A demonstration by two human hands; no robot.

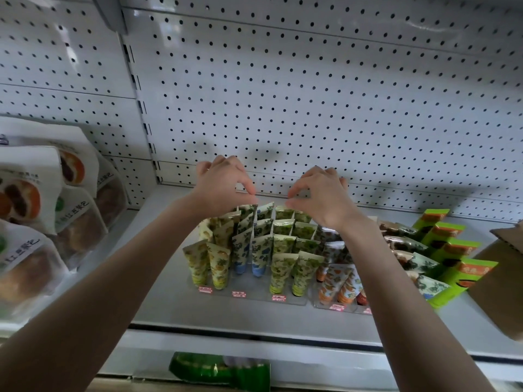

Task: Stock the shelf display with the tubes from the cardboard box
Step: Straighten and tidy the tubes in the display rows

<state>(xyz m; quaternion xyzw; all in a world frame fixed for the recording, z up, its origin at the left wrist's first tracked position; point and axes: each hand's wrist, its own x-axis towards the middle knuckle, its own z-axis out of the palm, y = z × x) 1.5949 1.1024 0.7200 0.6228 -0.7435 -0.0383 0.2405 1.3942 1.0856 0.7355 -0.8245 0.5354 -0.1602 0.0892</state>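
Your left grip (223, 185) and right grip (319, 193) both reach over the back row of the tubes (280, 244). The fingers are curled, with thumb and forefinger drawn close at the crimped tops. You cannot tell whether either one actually pinches a tube. The tubes stand cap-down in rows in a clear display tray (254, 299) on the shelf (169, 306): yellow fruit prints at the left, then blue, then green leaves. The orange tubes (339, 281) stand just beside them. Green cartons (452, 247) and the cardboard box (498, 287) sit to your right, and bagged pastries (42, 207) to your left.
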